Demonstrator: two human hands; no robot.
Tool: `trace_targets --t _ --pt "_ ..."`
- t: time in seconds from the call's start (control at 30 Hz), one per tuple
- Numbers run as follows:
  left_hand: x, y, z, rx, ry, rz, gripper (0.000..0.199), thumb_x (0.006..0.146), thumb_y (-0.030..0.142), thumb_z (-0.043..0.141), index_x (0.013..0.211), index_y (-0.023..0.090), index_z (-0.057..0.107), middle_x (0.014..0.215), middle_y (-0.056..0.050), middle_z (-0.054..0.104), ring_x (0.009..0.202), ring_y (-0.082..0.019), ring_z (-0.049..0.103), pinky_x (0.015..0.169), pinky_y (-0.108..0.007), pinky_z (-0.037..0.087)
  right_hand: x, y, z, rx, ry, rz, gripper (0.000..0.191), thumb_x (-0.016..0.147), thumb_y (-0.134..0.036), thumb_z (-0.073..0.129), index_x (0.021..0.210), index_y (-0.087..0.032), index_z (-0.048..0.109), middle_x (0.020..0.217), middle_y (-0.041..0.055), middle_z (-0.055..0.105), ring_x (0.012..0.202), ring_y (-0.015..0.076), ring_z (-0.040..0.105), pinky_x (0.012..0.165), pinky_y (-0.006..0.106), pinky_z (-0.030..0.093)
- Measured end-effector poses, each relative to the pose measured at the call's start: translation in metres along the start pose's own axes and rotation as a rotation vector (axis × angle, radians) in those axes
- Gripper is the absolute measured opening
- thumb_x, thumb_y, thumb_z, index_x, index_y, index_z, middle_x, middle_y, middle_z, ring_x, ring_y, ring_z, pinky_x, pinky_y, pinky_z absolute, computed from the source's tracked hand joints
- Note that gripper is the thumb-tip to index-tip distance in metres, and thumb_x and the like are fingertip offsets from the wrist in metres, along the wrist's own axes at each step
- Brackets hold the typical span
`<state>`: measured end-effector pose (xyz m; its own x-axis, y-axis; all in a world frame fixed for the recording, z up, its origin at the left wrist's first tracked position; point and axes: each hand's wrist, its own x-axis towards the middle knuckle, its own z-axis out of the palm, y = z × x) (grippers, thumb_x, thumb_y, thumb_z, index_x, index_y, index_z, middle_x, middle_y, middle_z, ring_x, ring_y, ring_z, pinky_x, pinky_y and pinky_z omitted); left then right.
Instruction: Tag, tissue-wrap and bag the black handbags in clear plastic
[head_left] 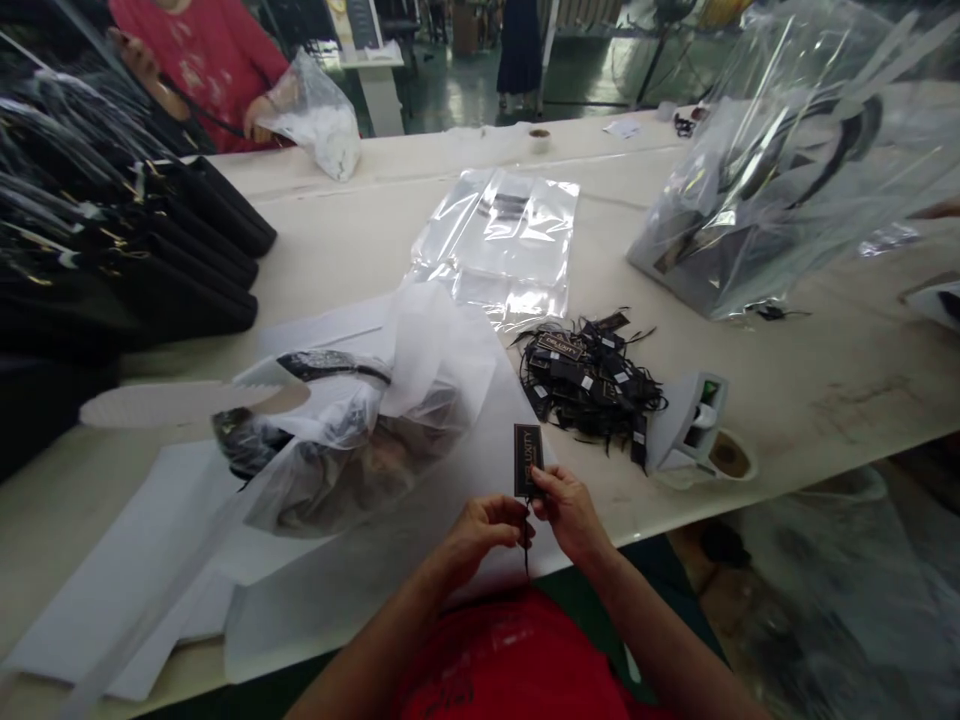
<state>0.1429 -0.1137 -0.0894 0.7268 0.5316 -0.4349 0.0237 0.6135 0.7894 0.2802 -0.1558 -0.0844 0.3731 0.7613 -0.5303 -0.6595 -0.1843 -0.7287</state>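
Note:
Close to the table's front edge, my right hand (571, 508) pinches a black hang tag (528, 450) with "DELUXITY" lettering, held upright. My left hand (484, 535) is just below it, its fingers closed at the tag's thin black cord (526, 545), which dangles down. Beyond my right hand lies a heap of black tags (585, 370) with cords. To the left, a handbag in clear wrapping (367, 470) lies on white paper sheets (300, 610), with black-and-white parts showing through.
Black handbags (172, 270) stand in rows at the left. Flat clear plastic bags (517, 225) lie mid-table. A white tape dispenser (690, 425) and tape roll (731, 455) sit right of the tags. A bagged handbag (720, 250) stands at the right. Across the table is a person in red (214, 65).

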Motion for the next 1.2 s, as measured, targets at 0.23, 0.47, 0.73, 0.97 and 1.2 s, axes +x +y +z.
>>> trace_targets --t 0.23,0.47,0.73,0.97,1.2 --pt "-0.001 -0.007 -0.005 0.155 0.111 -0.040 0.026 0.047 0.017 0.055 0.073 0.013 0.058 0.064 -0.003 0.065 0.050 -0.012 0.055 0.050 -0.023 0.039 0.005 0.004 0.004 -0.023 -0.014 -0.030 0.045 0.051 -0.040 0.081 0.066 -0.018 0.044 0.055 -0.0053 0.057 0.036 0.0041 0.044 0.034 0.017 0.027" --pt "-0.005 -0.025 -0.027 0.490 0.337 -0.095 0.014 0.052 0.013 0.045 0.061 0.015 0.055 0.052 0.002 0.054 0.035 -0.009 0.042 0.038 -0.021 0.032 0.022 0.017 -0.018 -0.077 0.192 -0.195 0.048 0.051 -0.049 0.077 0.071 -0.021 0.044 0.059 -0.0051 0.054 0.043 0.0070 0.043 0.039 0.022 0.033" --pt "-0.054 0.015 -0.016 1.068 0.440 0.089 0.024 0.073 0.007 0.044 0.082 0.015 0.064 0.086 -0.012 0.065 0.087 -0.027 0.061 0.085 -0.042 0.042 0.001 0.049 -0.009 -0.939 -0.076 -0.602 0.053 0.072 -0.061 0.053 0.106 -0.021 0.056 0.101 0.0117 0.063 0.087 0.0252 0.058 0.083 0.041 0.046" --pt "-0.094 0.041 -0.019 1.597 0.586 0.278 0.017 0.078 0.008 0.044 0.088 0.015 0.056 0.081 -0.008 0.064 0.077 -0.022 0.061 0.072 -0.034 0.046 -0.025 0.051 0.061 -0.526 -0.800 -0.119 0.037 0.079 -0.052 0.055 0.099 -0.021 0.061 0.081 0.0030 0.065 0.071 0.0159 0.059 0.066 0.028 0.048" --pt "-0.141 0.067 -0.026 1.669 0.908 0.738 0.021 0.085 0.014 0.044 0.104 0.014 0.052 0.092 -0.009 0.065 0.084 -0.020 0.061 0.074 -0.031 0.047 -0.028 0.050 0.081 -0.484 -0.776 0.090 0.038 0.067 -0.052 0.069 0.068 -0.016 0.056 0.049 -0.0063 0.041 0.043 0.0044 0.029 0.042 0.019 0.020"
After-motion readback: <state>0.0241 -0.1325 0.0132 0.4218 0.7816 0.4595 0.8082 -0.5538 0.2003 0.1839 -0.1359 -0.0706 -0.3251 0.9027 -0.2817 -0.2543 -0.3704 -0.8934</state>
